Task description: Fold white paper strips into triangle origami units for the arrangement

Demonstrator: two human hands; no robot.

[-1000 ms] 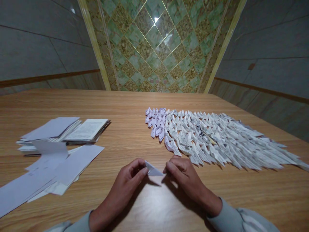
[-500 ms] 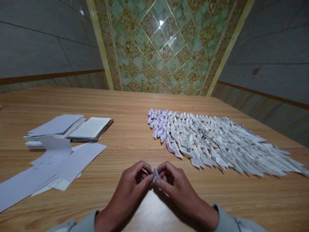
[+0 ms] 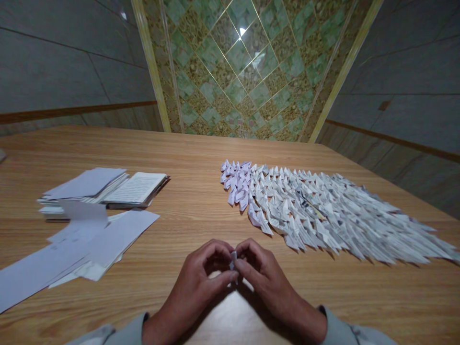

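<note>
A small piece of folded paper (image 3: 233, 258) is pinched between both hands above the near middle of the wooden table (image 3: 190, 230). My left hand (image 3: 206, 268) closes thumb and fingers on its left side. From the right, my right hand (image 3: 264, 270) grips it the same way, thumb toward me. Much of the paper is hidden behind the fingertips. Beyond and to the right stand rows of folded paper boats, lilac ones (image 3: 237, 184) at the left end and white printed ones (image 3: 316, 211) stretching rightward.
On the left lie loose paper sheets (image 3: 111, 239), one with a raised folded flap. Behind them are a stack of papers (image 3: 84, 184) and a pile topped with a printed page (image 3: 138, 188). A tiled wall (image 3: 237, 91) rises past the table's far edge.
The folded paper has turned and shows a narrower side. My left thumb has slid rightward and lower, and the right thumb sits slightly higher. The view has shifted a little.
</note>
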